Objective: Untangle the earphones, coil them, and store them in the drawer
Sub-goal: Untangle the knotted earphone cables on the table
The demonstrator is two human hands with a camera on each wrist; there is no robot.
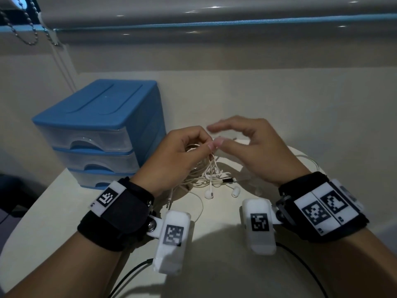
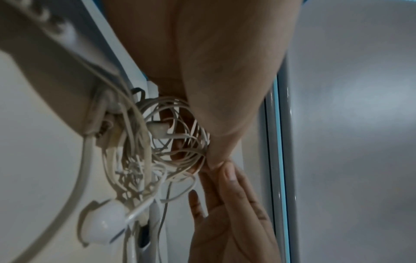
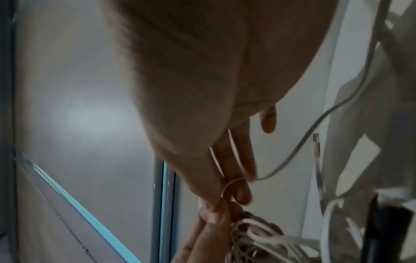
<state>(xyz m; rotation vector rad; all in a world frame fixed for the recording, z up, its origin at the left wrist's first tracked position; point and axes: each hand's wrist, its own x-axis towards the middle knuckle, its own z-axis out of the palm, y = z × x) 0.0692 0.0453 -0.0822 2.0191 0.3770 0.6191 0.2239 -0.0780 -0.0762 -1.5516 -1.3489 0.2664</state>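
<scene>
1. The left hand [image 1: 176, 153] is held above the surface [image 1: 300, 117], fingers curled, thumb and forefinger pinching a strand at the top of the tangled earphones [image 1: 206, 175].
2. The right hand [image 1: 251, 151] is just right of the left, thumb tip touching the left thumb; in the right wrist view its thumb and forefinger pinch a thin loop of the cord while the other fingers arch loosely above.
3. The earphones hang from the left hand down to the surface, right of the drawer unit [image 1: 101, 130], with two earbuds [image 1: 209, 193] lying nearest the person.
4. The blue drawer unit stands left of the hands, its three clear drawers closed; pale surface lies bare behind and to the right of it.
5. The surface's rounded edge curves just beyond the right wrist.
6. Both wrist views are blurred; how the strands cross inside the tangle cannot be made out.
</scene>
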